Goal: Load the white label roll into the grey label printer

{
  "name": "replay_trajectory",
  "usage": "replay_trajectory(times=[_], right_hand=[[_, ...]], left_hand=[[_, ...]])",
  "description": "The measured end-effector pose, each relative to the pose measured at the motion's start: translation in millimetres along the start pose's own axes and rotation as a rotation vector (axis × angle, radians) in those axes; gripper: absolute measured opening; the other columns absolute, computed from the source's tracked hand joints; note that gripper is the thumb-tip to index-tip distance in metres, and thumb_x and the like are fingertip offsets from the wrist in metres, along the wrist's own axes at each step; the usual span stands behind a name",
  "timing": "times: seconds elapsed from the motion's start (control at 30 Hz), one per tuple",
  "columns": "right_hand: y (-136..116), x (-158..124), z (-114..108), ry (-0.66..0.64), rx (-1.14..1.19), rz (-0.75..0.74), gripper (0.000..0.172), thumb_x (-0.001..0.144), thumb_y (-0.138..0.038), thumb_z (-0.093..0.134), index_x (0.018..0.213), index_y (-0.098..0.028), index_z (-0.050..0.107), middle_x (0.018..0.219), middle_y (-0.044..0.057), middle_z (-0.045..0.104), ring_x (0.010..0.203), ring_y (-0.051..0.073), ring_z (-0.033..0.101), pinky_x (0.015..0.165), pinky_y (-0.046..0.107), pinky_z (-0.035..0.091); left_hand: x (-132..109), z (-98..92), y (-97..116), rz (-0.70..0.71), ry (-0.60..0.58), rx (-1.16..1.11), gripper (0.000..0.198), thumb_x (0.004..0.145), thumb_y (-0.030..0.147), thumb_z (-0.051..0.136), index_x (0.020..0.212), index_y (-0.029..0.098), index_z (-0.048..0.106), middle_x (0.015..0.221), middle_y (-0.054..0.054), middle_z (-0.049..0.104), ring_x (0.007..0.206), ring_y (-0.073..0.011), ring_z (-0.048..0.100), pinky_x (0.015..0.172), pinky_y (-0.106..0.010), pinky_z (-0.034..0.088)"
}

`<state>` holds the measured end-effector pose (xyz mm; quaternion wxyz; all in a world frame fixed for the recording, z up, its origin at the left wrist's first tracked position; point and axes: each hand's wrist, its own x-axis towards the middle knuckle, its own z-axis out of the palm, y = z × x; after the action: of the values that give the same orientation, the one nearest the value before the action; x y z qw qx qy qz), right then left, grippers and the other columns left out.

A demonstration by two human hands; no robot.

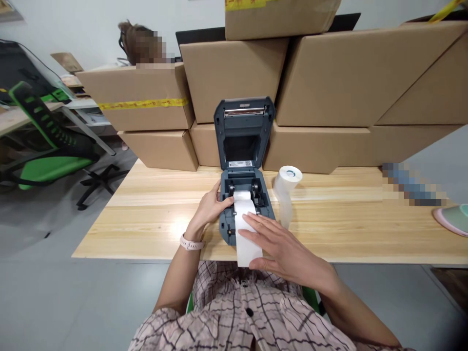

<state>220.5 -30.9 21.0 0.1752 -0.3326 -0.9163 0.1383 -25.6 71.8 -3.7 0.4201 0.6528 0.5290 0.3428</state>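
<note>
A dark grey label printer (228,229) stands on the wooden table with its lid (244,131) raised. A white label strip (246,251) runs out of the printer's body and hangs past its front. My left hand (210,207) grips the printer's left side, thumb reaching inside to the left edge of the paper and the other fingers partly hidden. Flat on the strip lie the outstretched fingers of my right hand (278,243), with the thumb near the strip's lower end. To the right of the printer is a white label roll (288,180) with a loose tail.
Stacked cardboard boxes (325,80) line the table's back edge, close behind the raised lid. On the right are a blurred-out object (413,185) and a pink and green item (451,219). A green chair (54,168) and another person's head (141,44) appear at left.
</note>
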Motion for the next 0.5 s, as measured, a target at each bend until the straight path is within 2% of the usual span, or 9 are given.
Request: replay_trajectory(times=[0.1,0.27,0.37,0.43,0.5], right_hand=[[0.3,-0.8,2.1,0.001,-0.015,-0.004,0.071,0.097,-0.066,0.051,0.151,-0.020,0.053,0.166,0.016,0.039,0.156,0.030,0.035,0.122,0.055,0.042],[0.1,-2.1,3.0,-0.005,0.013,0.011,0.073,0.095,-0.067,0.054,0.151,-0.021,0.053,0.167,0.015,0.038,0.156,0.031,0.035,0.122,0.056,0.042],[4.3,-5.0,-9.5,-0.012,0.120,-0.010,0.074,0.094,-0.072,0.051,0.151,-0.026,0.055,0.163,0.013,0.045,0.152,0.032,0.043,0.119,0.059,0.044],[14.3,-1.7,-27.6,0.095,0.262,-0.010,0.064,0.097,-0.071,0.044,0.149,-0.035,0.056,0.156,0.007,0.055,0.144,0.029,0.053,0.118,0.056,0.047],[32.6,12.7,-51.5,0.382,0.373,0.050,0.051,0.103,-0.064,0.042,0.146,-0.041,0.057,0.150,0.001,0.062,0.140,0.025,0.057,0.119,0.051,0.047]], left_hand=[[0.0,0.6,-0.2,0.006,0.004,-0.004,0.076,0.083,0.047,0.074,0.151,0.021,0.050,0.097,-0.005,0.077,0.082,-0.0222,0.069,0.078,-0.031,0.051],[-0.8,0.5,0.3,0.014,0.007,0.008,0.076,0.083,0.051,0.075,0.150,0.022,0.052,0.105,-0.007,0.079,0.090,-0.0255,0.071,0.082,-0.033,0.052],[-1.7,-0.2,0.9,0.010,0.001,0.000,0.076,0.083,0.052,0.075,0.149,0.023,0.052,0.109,-0.008,0.079,0.093,-0.0268,0.072,0.083,-0.034,0.053],[-2.1,-0.8,1.9,0.005,-0.006,-0.011,0.076,0.083,0.052,0.076,0.149,0.023,0.053,0.111,-0.009,0.079,0.094,-0.0271,0.072,0.084,-0.035,0.053],[-2.2,-0.8,3.5,0.000,-0.011,-0.028,0.075,0.084,0.051,0.076,0.149,0.023,0.053,0.113,-0.009,0.078,0.094,-0.0266,0.072,0.084,-0.035,0.053]])
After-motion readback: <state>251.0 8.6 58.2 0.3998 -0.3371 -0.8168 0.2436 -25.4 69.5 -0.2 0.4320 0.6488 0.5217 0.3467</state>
